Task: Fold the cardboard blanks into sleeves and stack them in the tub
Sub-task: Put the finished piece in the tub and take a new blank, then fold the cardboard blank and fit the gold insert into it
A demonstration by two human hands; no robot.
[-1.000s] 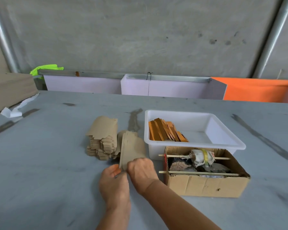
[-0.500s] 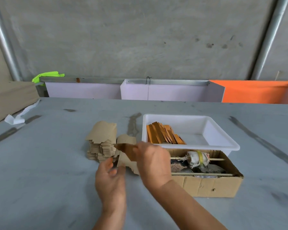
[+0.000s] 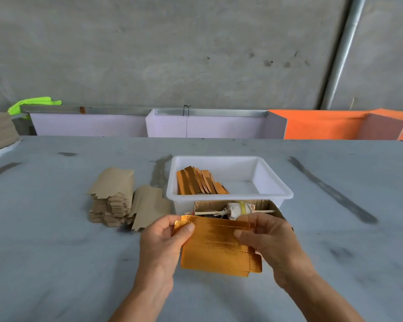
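Note:
A flat cardboard blank, gold-orange side up with dashed score lines, is held above the table between both hands. My left hand pinches its left end with thumb on top. My right hand pinches its right upper part. A stack of brown blanks lies on the table to the left, with one loose blank leaning beside it. The white tub behind my hands holds several folded orange sleeves at its left side.
A brown cardboard box with sticks and a wrapped bundle sits against the tub's front, partly hidden by the blank. The grey table reaches back to lilac and orange panels. Cardboard sheets lie at far left.
The blank has been lifted off the stack area, turned gold side up and brought toward me. Both hands now hold it by its ends.

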